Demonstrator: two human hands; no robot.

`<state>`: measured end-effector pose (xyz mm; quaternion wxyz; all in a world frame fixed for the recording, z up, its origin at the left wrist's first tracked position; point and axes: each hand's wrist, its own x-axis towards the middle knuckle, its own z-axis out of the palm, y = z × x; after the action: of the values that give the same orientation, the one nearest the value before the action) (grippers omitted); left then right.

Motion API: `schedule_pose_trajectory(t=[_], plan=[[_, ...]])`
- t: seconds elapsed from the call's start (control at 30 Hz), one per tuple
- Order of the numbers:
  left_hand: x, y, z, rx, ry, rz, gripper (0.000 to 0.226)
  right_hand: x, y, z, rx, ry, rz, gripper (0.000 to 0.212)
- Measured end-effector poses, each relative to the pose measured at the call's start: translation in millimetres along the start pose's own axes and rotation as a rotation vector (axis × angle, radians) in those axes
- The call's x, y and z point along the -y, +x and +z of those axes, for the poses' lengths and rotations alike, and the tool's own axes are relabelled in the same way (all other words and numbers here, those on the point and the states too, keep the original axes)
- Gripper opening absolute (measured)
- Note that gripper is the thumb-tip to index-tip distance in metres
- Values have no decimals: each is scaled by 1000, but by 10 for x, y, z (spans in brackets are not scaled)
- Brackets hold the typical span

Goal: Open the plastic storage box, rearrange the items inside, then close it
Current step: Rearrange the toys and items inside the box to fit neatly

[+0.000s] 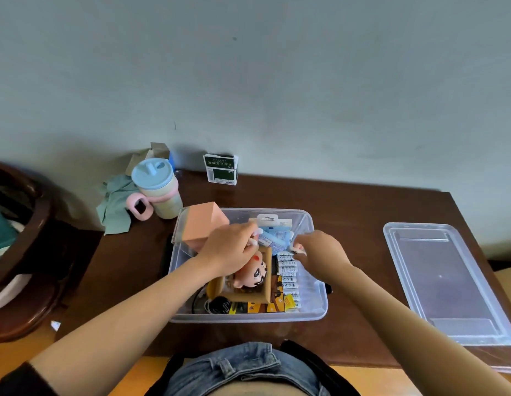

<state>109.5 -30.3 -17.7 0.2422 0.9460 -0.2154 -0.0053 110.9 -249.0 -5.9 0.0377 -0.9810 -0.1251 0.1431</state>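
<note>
the brown table point(348, 201) holds the clear plastic storage box point(317, 295), which sits open in the middle. its lid point(448, 284) lies flat on the table to the right, well apart from the box.

inside, a peach box point(204, 224) leans at the back left corner, poking over the rim. a cardboard frame with a doll head point(254, 274) sits in the middle. a row of small white tubes point(288, 277) runs beside it on the right.

the left hand point(230, 252) has curled fingers pinching something small and white. the right hand point(320, 250) pinches a small thing too, just above the tubes; i cannot tell what either one is.

to do this well, i think small things should go flat in the gaps, and the peach box should lie low so the lid can shut.
</note>
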Motion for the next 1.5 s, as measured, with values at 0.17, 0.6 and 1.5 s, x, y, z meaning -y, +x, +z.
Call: schedule_pose_trajectory(t=[0.17, 0.6, 1.5], plan=[[-17, -19, 91, 0, 5, -9, 17, 184, 150, 179, 204, -524, -213, 16], [-8, -48, -44, -169, 20, 77, 16, 282, 346, 614, 268, -442, -50, 36], [272, 1, -326, -346, -435, -531, 53, 1659, 374, 732, 387, -41, -561, 32]])
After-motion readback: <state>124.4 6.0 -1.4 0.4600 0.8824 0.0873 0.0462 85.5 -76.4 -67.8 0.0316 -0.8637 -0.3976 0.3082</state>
